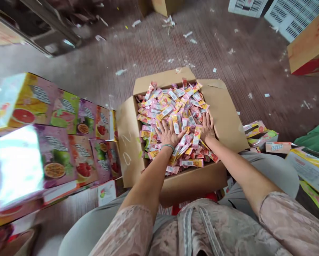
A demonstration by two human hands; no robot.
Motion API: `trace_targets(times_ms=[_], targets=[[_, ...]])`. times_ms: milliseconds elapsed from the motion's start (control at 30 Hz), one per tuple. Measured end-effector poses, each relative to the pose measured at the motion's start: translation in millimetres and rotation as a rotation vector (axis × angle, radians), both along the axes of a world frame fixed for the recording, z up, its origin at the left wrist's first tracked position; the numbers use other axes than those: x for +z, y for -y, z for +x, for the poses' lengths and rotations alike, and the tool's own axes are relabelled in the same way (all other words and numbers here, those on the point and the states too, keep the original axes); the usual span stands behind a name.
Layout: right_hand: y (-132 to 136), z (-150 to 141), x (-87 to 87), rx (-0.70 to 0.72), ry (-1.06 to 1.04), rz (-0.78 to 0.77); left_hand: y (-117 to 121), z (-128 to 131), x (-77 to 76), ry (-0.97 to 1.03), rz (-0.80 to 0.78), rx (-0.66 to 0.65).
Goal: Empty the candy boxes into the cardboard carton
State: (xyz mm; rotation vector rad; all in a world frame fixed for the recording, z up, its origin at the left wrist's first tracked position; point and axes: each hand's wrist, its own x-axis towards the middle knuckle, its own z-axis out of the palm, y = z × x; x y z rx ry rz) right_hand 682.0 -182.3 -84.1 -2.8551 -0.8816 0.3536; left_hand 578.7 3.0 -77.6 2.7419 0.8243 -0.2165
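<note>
An open cardboard box (pixel 194 183) stands between my knees, filled to the top with small stick-shaped sachets (pixel 165 112) in pink, yellow and white. My left hand (pixel 168 135) lies on the heap left of centre, fingers spread and palm down, with a beaded bracelet at the wrist. Against the right side of the heap rests my right hand (pixel 207 128), its fingers stretched out beside the box's inner edge. Both hands touch the sachets, and neither grips one. The box's flaps are folded outward.
Printed fruit cartons (pixel 55 153) are stacked at the left. More flattened or loose cartons (pixel 311 170) lie at the right near a green cloth (pixel 315 142). White plastic crates (pixel 292 17) and a brown box (pixel 311 42) stand at the upper right. Paper scraps litter the floor (pixel 154 46).
</note>
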Motion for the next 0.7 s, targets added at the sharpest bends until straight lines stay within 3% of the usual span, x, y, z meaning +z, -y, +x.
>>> trace_targets(times_ms=[133, 233, 300, 400, 500, 633, 700], targets=[[14, 4, 31.7, -0.012, -0.078, 0.01, -8, -5, 26.8, 0.011, -0.142, 0.017], [26, -10, 56.8, -0.042, -0.031, 0.157, -2, -31, 43.2, 0.12, -0.158, 0.017], [26, -26, 66.5, 0.013, 0.031, 0.232, 12, -54, 48.4, 0.139, -0.17, -0.031], [10, -51, 70.0, 0.124, 0.056, 0.197, 43, -88, 52.6, 0.093, -0.291, -0.055], [-14, -61, 67.5, 0.061, 0.052, 0.14, 74, -112, 57.6, 0.173, -0.279, -0.007], [-30, -57, 69.1, -0.133, -0.005, 0.135, 94, -118, 60.9, 0.21, -0.081, -0.32], [-21, -58, 71.5, -0.108, 0.005, 0.163, 90, -112, 57.5, 0.147, -0.055, -0.373]])
